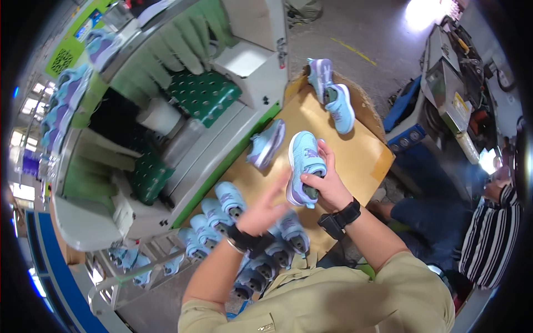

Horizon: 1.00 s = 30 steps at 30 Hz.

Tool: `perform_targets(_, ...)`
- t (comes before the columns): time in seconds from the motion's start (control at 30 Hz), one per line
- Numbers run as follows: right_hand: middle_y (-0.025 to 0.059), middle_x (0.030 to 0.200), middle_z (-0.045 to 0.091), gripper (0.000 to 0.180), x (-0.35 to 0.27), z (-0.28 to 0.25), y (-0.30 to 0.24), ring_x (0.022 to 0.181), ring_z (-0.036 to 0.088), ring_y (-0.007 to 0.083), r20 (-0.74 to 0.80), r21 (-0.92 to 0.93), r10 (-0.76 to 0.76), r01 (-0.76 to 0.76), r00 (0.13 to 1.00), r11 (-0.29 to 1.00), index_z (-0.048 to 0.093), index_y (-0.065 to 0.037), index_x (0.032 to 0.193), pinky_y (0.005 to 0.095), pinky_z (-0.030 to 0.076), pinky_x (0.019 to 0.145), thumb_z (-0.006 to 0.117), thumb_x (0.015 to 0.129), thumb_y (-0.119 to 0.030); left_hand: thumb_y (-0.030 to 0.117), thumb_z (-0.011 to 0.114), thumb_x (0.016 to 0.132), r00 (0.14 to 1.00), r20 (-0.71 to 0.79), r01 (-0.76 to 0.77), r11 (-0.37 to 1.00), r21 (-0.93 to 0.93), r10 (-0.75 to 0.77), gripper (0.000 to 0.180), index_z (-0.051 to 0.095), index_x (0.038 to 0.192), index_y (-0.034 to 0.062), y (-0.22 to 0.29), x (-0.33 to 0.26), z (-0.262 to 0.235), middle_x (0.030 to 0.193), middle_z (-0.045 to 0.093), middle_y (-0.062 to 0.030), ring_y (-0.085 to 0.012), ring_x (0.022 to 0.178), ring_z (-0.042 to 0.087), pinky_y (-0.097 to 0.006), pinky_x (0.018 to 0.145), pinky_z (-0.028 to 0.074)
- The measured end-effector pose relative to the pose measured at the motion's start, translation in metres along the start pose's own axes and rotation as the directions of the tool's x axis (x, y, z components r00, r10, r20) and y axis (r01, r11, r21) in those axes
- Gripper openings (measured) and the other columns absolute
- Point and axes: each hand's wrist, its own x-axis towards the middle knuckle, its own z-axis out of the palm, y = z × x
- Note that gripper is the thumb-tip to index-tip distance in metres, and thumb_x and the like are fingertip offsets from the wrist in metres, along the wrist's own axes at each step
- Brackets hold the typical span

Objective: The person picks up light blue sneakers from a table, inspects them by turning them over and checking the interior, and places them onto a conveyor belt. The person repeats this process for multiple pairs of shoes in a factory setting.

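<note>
A light-blue and lilac sneaker [305, 158] with a white sole is held above the tan table, its toe pointing away from me. My right hand [333, 187] grips it from the right side, thumb over the strap area near the opening. My left hand [265, 211] is just left of the shoe's heel, fingers stretched out and somewhat blurred, holding nothing. Beyond it, another sneaker [266, 144] lies on its side on the table [355, 161]. A pair of matching shoes [340, 108] rests at the far corner. Near my left wrist, several sneakers [229, 198] stand in rows.
A machine with green perforated conveyor plates [202, 97] and hanging strips borders the table on the left. More shoes [66, 105] sit on its far left side. Cardboard edging [363, 105] rises along the table's far right. A person in a striped garment [488, 238] is at right.
</note>
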Motion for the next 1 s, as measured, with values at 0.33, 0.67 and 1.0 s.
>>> perform_targets(0.33,0.0081,0.134,0.049,0.065,-0.005,-0.047,-0.025,0.121,0.055,0.0201,-0.055,0.429,0.266,-0.218,0.963,0.877,0.038,-0.011,0.144,0.0366,0.05,0.1,0.071,0.088,-0.008,0.032,0.086,0.069,0.679,-0.732,0.359,0.847,0.393,0.053,0.092,0.041,0.144,0.0015,-0.168,0.111,-0.051,0.129,0.049,-0.0301,-0.0452,0.121,0.049,-0.053,0.105,0.04)
perform_targets(0.67,0.0302,0.162,0.017,0.079,0.01,0.021,-0.031,0.151,0.024,0.0308,0.288,-0.426,0.015,0.114,0.957,0.897,0.03,-0.01,0.142,0.0383,0.025,0.117,0.071,0.075,-0.003,0.002,0.078,0.071,0.458,-0.688,0.25,0.661,0.707,0.563,0.074,0.05,0.14,0.0026,0.002,-0.019,-0.059,0.138,0.038,-0.022,-0.0394,0.128,0.044,-0.045,0.107,0.039)
perform_targets(1.0,0.0267,0.123,0.063,0.068,0.196,0.212,-0.047,0.117,0.061,0.04,0.444,-0.554,-0.342,0.553,0.829,0.622,0.047,0.001,0.14,0.0406,0.047,0.101,0.071,0.081,-0.025,0.004,0.07,0.073,0.329,-0.702,0.861,0.105,0.497,0.631,0.079,0.045,0.148,0.0051,0.041,-0.103,-0.177,0.161,0.028,-0.0177,-0.0411,0.14,0.032,-0.05,0.113,0.027)
